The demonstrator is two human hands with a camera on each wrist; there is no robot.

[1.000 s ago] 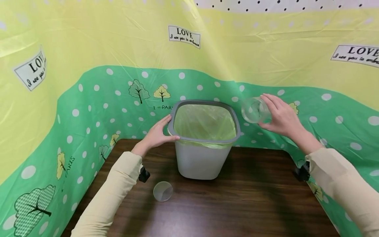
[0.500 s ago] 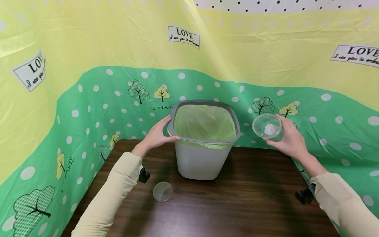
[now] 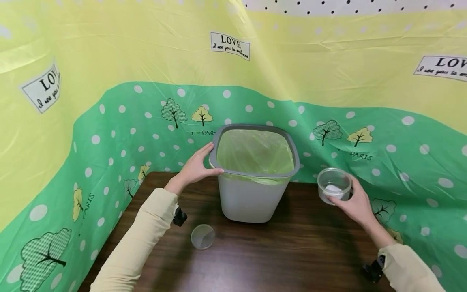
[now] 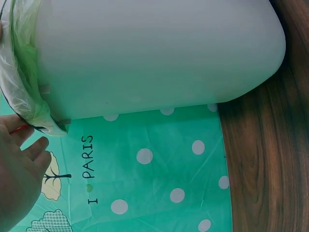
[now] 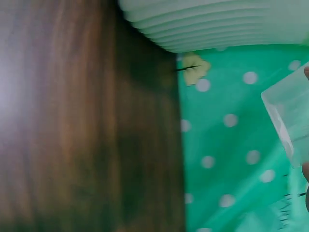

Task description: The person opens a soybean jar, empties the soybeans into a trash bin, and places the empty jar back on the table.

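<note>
A grey-white trash can [image 3: 251,198] with a dark grey rim and a pale green bag liner stands at the middle back of the table. My left hand [image 3: 195,168] holds its rim at the left corner, thumb in front and fingers along the side. In the left wrist view, the fingertips [image 4: 41,145] are at the rim's edge. To the right of the can, my right hand [image 3: 355,202] grips a clear round plastic container [image 3: 333,185], its mouth facing up and tilted toward me. A white patch shows at its bottom; I cannot tell what it is.
A clear round lid [image 3: 202,237] lies on the dark wooden table [image 3: 277,259], in front of the can to the left. Behind and beside the table hangs a green and yellow printed cloth [image 3: 120,121], close to the can's back.
My right hand has brought the container down and to the right, turning it from sideways to mouth up. The left hand, trash can and lid have stayed in place.
</note>
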